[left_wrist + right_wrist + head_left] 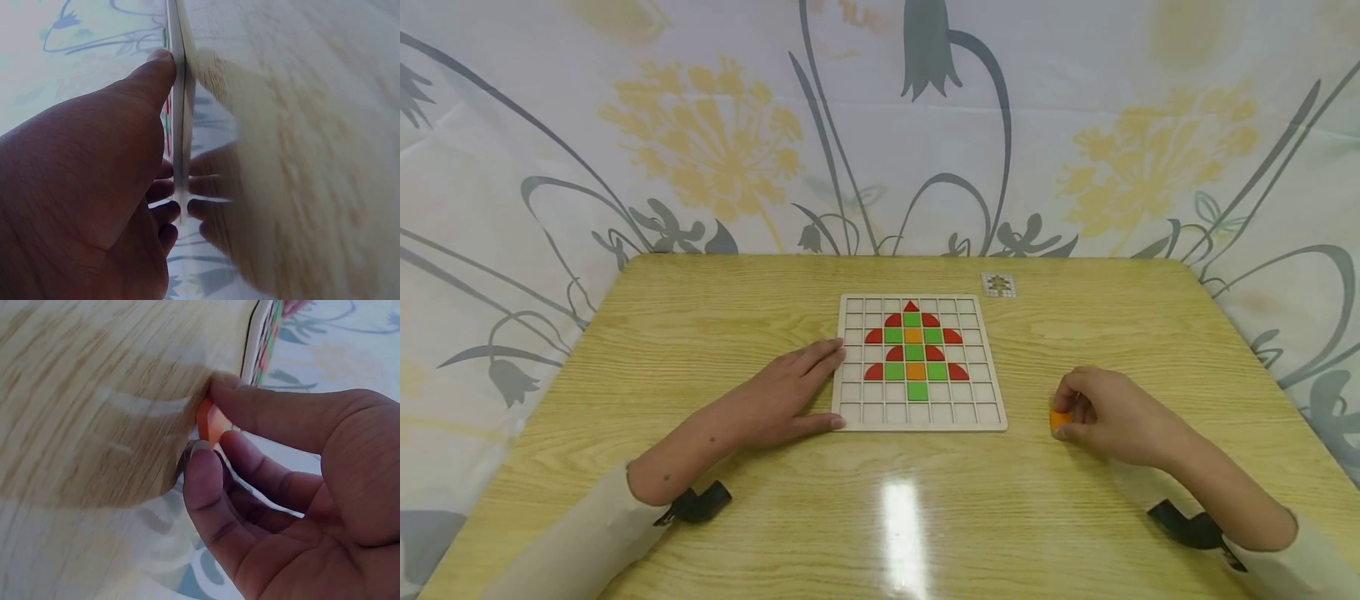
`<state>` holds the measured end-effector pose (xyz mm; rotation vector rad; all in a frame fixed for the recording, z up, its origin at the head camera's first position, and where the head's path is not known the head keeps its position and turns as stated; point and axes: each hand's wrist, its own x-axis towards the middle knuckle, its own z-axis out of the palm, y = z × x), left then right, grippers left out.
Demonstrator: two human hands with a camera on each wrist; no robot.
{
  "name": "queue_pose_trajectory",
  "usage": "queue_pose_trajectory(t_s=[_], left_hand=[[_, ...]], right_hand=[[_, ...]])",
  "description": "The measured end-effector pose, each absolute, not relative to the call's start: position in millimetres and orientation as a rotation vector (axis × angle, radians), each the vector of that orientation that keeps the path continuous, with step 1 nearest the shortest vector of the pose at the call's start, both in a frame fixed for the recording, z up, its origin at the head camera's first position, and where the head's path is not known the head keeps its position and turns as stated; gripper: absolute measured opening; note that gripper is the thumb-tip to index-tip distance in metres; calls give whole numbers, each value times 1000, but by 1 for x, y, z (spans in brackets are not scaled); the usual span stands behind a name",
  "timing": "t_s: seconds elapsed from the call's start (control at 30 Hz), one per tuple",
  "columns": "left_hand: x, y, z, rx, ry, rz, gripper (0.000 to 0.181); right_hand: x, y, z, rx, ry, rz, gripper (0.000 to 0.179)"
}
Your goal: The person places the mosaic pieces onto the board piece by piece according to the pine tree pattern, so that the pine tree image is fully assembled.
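A pale wooden grid board (857, 412) lies on the table with a tree shape of red, green and orange pieces set in its cells. At its left edge rests my left hand (775, 400), thumb and fingers extended and spread along the side. The left wrist view shows the thumb against the board's rim (178, 94). To the right of the board, my right hand (1108, 417) pinches a small orange tile (1059, 420) between thumb and fingers at the tabletop. Seen from the right wrist, the tile (215, 424) is partly covered by the fingertips.
A small pattern card (999, 285) showing a similar tree lies behind the board's far right corner. The wood-grain table (700, 317) reaches back to a flower-printed backdrop (880, 125). Dark straps (700, 502) sit at both wrists.
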<state>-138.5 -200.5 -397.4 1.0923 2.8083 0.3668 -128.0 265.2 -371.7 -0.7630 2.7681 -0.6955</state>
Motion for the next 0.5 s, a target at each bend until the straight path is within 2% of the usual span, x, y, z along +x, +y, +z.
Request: queue_pose_trajectory(t_s=[0.5], left_hand=[[-138,-200,-396,1083,2803,362,91]], right_hand=[[-131,251,-365,-729,2776,-754,21]])
